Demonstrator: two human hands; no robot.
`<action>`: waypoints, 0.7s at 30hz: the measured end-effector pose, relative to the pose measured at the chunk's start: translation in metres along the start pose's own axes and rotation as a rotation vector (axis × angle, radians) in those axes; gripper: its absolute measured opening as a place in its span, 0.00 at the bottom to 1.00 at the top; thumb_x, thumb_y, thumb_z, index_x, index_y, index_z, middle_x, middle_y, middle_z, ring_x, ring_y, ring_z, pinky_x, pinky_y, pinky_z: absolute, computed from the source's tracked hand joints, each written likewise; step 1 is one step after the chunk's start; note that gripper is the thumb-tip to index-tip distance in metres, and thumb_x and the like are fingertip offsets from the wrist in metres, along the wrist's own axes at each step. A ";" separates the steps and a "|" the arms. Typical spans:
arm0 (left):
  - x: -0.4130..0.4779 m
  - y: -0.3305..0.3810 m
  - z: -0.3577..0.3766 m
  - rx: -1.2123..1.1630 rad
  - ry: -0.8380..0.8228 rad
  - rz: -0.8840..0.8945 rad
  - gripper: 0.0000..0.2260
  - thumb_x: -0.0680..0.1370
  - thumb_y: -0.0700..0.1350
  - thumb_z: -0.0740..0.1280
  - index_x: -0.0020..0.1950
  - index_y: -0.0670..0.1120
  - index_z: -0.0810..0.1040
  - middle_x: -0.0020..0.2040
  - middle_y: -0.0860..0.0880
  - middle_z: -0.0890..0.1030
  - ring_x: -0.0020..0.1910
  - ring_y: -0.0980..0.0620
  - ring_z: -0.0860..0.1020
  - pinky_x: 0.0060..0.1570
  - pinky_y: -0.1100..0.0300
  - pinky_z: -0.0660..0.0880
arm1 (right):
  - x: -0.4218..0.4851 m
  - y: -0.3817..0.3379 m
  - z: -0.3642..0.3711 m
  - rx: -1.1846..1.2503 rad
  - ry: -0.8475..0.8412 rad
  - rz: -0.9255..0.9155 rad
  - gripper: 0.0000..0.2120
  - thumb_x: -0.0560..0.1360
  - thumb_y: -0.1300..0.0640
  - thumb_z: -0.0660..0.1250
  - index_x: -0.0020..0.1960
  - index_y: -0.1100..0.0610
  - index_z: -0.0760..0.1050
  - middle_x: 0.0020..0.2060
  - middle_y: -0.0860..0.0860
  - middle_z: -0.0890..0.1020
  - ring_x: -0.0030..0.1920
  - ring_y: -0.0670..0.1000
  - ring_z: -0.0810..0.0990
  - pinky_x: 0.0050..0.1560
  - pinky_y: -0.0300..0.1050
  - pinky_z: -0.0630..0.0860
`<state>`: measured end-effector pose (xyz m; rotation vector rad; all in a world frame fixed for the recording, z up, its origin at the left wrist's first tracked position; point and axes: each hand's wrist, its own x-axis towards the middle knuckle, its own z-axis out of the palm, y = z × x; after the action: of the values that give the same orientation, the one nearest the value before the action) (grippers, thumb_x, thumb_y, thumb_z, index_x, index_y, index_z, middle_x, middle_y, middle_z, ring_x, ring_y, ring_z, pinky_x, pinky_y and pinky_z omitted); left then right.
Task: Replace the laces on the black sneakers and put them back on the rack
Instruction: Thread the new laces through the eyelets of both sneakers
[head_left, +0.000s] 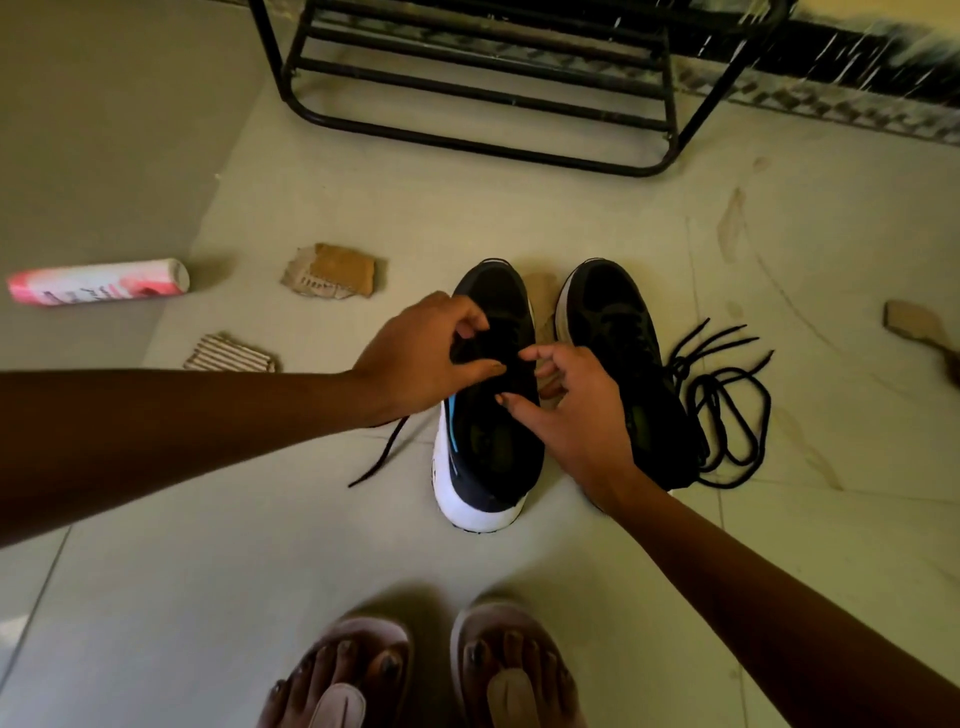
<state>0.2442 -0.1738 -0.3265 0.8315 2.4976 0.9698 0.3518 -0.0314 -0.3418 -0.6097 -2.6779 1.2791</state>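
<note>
Black sneakers (493, 296) stand together on the floor, short of the rack (483, 93). The left hand (415, 353) pinches one shoe's lace (376, 457). The right hand (576, 410) hovers half-curled, its hold unclear. Loose laces (727, 410) lie alongside. Lacing looks unfinished and racking remains.

The near sneaker (488, 441) is black with a white sole and a blue side stripe; its trailing lace (376, 457) is black. The sneaker right of it (613, 322) is black with a white edge. Loose laces (727, 410) and rack (483, 96) are black; the can (98, 280) is pink and white; the cardboard (332, 270) is brown and ribbed.
</note>
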 end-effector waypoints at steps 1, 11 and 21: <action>0.002 0.000 0.005 -0.039 -0.041 -0.053 0.16 0.69 0.53 0.74 0.53 0.48 0.76 0.47 0.52 0.77 0.42 0.57 0.74 0.41 0.66 0.69 | 0.001 -0.001 0.000 -0.018 -0.001 -0.028 0.18 0.68 0.54 0.75 0.56 0.51 0.77 0.47 0.46 0.75 0.43 0.39 0.73 0.42 0.27 0.71; -0.004 0.004 0.008 -0.133 -0.114 -0.175 0.17 0.65 0.52 0.78 0.46 0.48 0.76 0.38 0.55 0.78 0.35 0.62 0.74 0.34 0.74 0.69 | 0.001 0.006 0.007 -0.094 0.052 -0.104 0.11 0.70 0.55 0.74 0.52 0.54 0.80 0.43 0.44 0.75 0.39 0.40 0.74 0.40 0.29 0.71; -0.008 0.003 0.008 -0.118 -0.066 -0.150 0.09 0.70 0.50 0.74 0.44 0.47 0.77 0.34 0.54 0.77 0.32 0.61 0.74 0.31 0.75 0.67 | -0.001 0.007 0.009 0.001 0.083 -0.052 0.06 0.71 0.56 0.73 0.46 0.54 0.78 0.42 0.49 0.78 0.40 0.44 0.77 0.41 0.36 0.77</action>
<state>0.2559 -0.1730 -0.3296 0.6200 2.3817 1.0099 0.3520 -0.0346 -0.3530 -0.5751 -2.6085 1.2148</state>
